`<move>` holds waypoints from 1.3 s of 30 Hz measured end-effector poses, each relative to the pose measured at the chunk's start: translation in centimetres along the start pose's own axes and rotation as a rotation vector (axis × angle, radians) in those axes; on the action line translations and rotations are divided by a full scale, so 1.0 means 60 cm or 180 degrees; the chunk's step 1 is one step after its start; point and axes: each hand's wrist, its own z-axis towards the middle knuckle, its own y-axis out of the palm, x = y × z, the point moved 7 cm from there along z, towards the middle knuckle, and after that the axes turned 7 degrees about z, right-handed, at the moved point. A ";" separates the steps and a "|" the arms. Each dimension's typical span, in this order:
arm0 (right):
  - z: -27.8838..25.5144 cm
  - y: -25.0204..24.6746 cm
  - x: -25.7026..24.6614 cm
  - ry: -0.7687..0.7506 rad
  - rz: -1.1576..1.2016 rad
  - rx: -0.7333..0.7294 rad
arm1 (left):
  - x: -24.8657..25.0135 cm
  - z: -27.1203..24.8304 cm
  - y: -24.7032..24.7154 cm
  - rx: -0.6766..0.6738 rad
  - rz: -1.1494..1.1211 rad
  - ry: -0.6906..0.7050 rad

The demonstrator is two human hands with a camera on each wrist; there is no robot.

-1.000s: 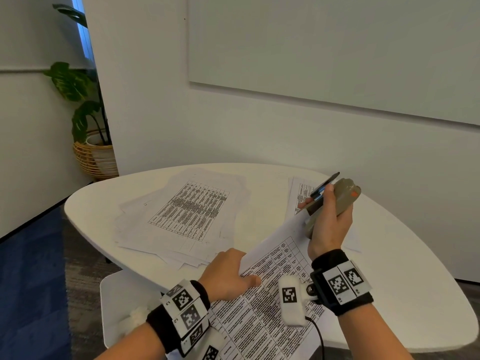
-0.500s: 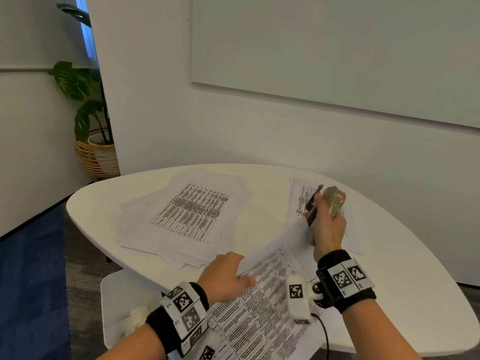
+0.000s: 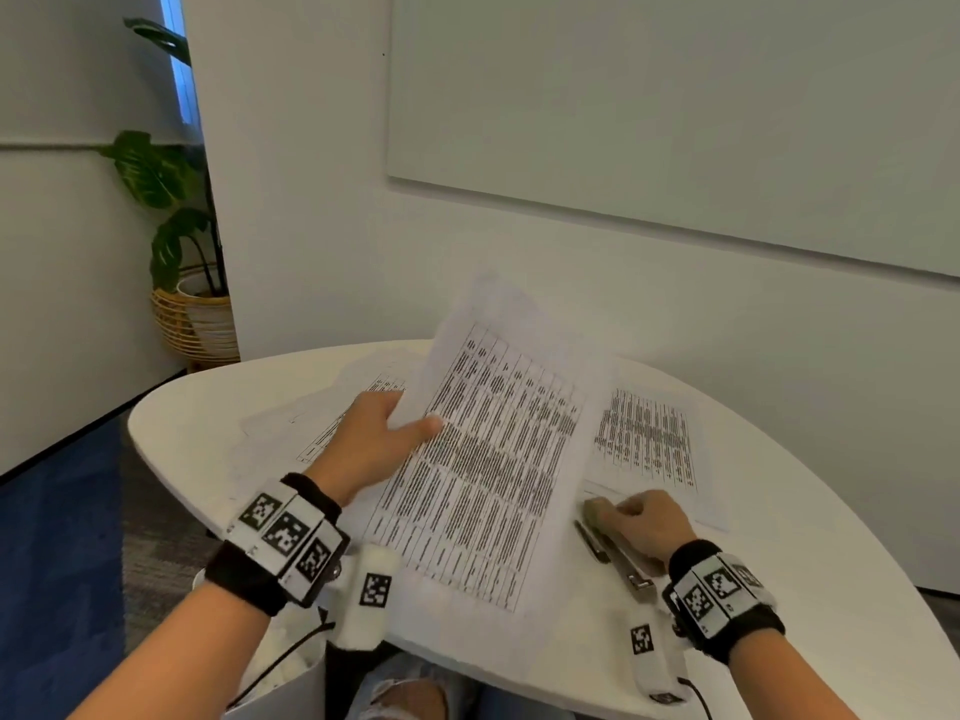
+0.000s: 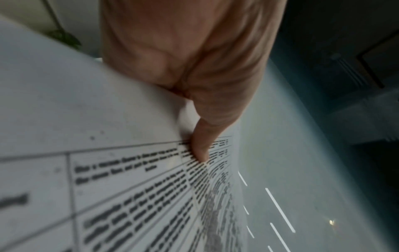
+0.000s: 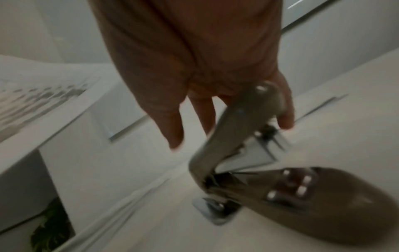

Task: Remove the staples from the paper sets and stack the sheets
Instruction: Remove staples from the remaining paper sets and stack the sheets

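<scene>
From the head view, the left hand pinches a printed paper set at its left edge, thumb on the printed face and fingers behind, so the far end is lifted off the white desk and the sheets tilt up toward the wall. The near end of the set reaches the desk's front edge. The right hand lies low on the desk to the right of the set, its fingers curled over a grey-brown stapler that rests on the desk beside the set. Beyond this hand lies a sheet flat on the desk. Behind the left hand, mostly hidden by the raised set, a stack of printed sheets lies on the desk's left part. A plant in a wicker basket stands on the floor at the left wall.

From the left wrist, the thumb presses on the printed table of the paper set, which is blurred; the other fingers are hidden behind the paper.

From the right wrist, the hand holds the upper arm of the stapler, which gapes open, its base lying on the desk. The fingers wrap its far end, while the thumb points down, free of it. The picture is blurred.
</scene>
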 end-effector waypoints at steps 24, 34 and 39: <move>0.076 -0.103 -0.053 -0.0190 0.2038 0.0546 | -0.128 0.076 -0.010 0.0334 0.0391 -0.0399; 0.162 -0.104 0.128 0.0806 0.1727 0.0692 | -0.290 0.091 -0.112 -0.0234 0.3034 -0.1199; 0.168 -0.106 0.138 0.0831 0.1132 0.0678 | -0.298 0.106 -0.121 -0.0121 0.3150 -0.1312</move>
